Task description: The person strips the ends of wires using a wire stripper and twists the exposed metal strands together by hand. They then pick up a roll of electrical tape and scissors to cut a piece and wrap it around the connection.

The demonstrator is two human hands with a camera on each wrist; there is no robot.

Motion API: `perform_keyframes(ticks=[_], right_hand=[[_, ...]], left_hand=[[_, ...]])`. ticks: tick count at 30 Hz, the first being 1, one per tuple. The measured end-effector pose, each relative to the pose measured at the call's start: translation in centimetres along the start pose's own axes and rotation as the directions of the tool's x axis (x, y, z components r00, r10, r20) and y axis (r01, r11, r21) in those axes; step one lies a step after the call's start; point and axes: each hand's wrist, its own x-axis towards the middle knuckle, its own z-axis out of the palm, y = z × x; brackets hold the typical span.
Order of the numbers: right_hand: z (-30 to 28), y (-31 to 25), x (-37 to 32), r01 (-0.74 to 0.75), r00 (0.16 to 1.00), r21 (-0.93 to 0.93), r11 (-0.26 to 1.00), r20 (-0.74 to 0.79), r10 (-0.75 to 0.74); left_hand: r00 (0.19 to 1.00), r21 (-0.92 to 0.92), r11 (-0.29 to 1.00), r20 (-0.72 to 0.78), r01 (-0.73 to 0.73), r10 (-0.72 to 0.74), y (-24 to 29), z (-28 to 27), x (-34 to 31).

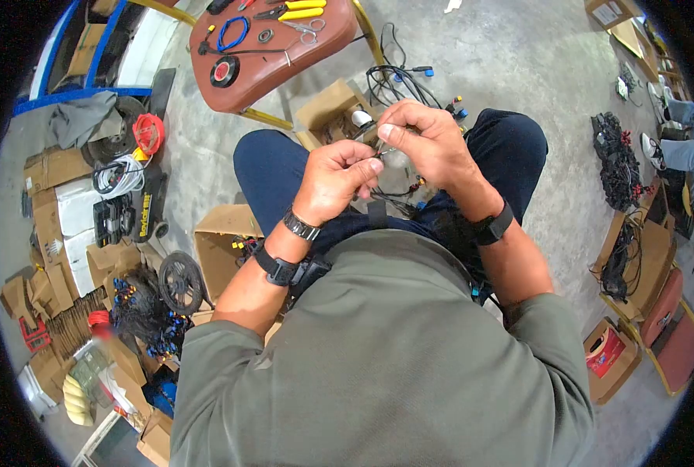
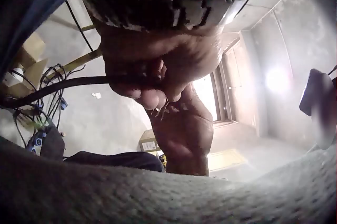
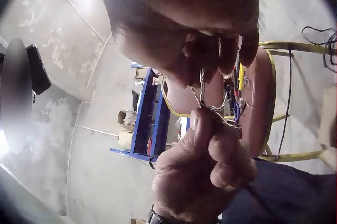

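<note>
Grey-green shirt [image 1: 386, 335] lies nearest; beyond it the left hand [image 1: 333, 177] grips a dark cable [image 2: 79, 81] and the right hand [image 1: 426, 142] pinches thin wires [image 3: 202, 83] strung between the two, so bracing close to their base, with light, even tension, should limit breakage.

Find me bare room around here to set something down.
A wide free patch: grey concrete floor between the navy-trousered right knee and tangled black cables. A smaller one: the reddish-brown padded seat, right of the round black tape roll. Crowded: the seat's far end, with yellow-handled pliers, and the left floor, with brown cardboard boxes.
</note>
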Motion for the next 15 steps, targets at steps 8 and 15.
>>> perform_keyframes(ticks=[8, 15], right_hand=[[-2.0, -1.1, -0.4, -0.238, 0.96, 0.332, 0.913, -0.061, 0.273], [0.3, -0.6, -2.1, -0.394, 0.919, 0.334, 0.856, 0.129, 0.373]], left_hand=[[0.984, -0.028, 0.991, -0.125, -0.131, 0.127, 0.2, -0.1, -0.5], [0.988, -0.003, 0.991, -0.081, -0.135, 0.134, 0.2, 0.0, -0.4]])
